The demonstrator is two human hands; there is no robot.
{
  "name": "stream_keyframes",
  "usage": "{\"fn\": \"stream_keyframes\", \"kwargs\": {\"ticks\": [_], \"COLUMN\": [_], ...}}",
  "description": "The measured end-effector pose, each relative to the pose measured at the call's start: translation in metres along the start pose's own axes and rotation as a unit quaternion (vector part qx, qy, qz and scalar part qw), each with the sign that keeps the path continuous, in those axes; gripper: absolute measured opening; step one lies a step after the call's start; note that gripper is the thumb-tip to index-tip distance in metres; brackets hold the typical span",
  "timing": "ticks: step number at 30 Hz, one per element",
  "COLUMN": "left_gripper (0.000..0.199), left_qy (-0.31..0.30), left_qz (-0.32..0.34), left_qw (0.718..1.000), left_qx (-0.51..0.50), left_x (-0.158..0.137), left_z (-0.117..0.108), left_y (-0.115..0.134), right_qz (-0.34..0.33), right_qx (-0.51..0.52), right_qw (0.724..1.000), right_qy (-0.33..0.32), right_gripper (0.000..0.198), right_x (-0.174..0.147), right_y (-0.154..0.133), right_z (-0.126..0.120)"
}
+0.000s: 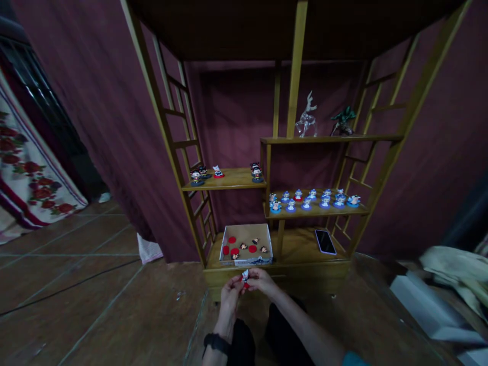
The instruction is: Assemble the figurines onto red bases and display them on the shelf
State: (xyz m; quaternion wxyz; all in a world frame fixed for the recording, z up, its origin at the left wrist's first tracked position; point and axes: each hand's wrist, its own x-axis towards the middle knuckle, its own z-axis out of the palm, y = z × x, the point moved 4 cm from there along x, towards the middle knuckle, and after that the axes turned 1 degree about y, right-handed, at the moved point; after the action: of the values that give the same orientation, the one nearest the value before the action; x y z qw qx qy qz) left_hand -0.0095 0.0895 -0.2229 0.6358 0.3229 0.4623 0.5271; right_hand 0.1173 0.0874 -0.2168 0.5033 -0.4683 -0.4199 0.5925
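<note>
Figurine [245, 275], with a red base [246, 285], looks light, stiff and perhaps slippery, probably easiest held by that base. The left hand [232, 290] and right hand [262, 281] pinch it before the front edge of the bottom shelf [299, 243], near the box [248, 262].

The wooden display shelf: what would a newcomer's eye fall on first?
Probably the clear, glass-like deer figurine on the upper right wooden shelf. Just below, two rows of small, mostly blue-and-white figurines line another wooden shelf. Front and centre, a small white-and-red figurine is held in the person's fingers.
</note>
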Motion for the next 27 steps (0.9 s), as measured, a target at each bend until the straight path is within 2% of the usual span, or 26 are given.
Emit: {"fn": "stream_keyframes", "kwargs": {"ticks": [7,12,18,22,27], "left_gripper": [0.028,0.036,0.044,0.039,0.035], "left_qy": [-0.03,-0.063,-0.041,-0.014,-0.028], "left_qz": [-0.002,-0.009,0.001,-0.014,-0.029], "left_qw": [0.998,0.996,0.999,1.0,0.999], "left_qx": [0.049,0.06,0.013,0.008,0.021], "left_x": [-0.009,-0.009,-0.006,-0.004,-0.003], "left_z": [0.002,0.0,-0.008,-0.015,-0.017], "left_y": [0.011,0.012,0.011,0.009,0.007], "right_qz": [-0.032,-0.027,-0.029,-0.061,-0.158], "right_qx": [-0.063,-0.072,-0.074,-0.093,-0.098], "right_qw": [0.997,0.997,0.997,0.994,0.983], "right_qy": [0.004,-0.001,0.022,0.024,0.002], "right_gripper": [0.029,0.029,0.024,0.027,0.033], "right_x": [-0.01,-0.015,-0.017,-0.014,-0.011], "right_y": [0.0,0.001,-0.003,-0.041,-0.141], "right_z": [0.002,0.004,-0.002,0.0,0.016]}}
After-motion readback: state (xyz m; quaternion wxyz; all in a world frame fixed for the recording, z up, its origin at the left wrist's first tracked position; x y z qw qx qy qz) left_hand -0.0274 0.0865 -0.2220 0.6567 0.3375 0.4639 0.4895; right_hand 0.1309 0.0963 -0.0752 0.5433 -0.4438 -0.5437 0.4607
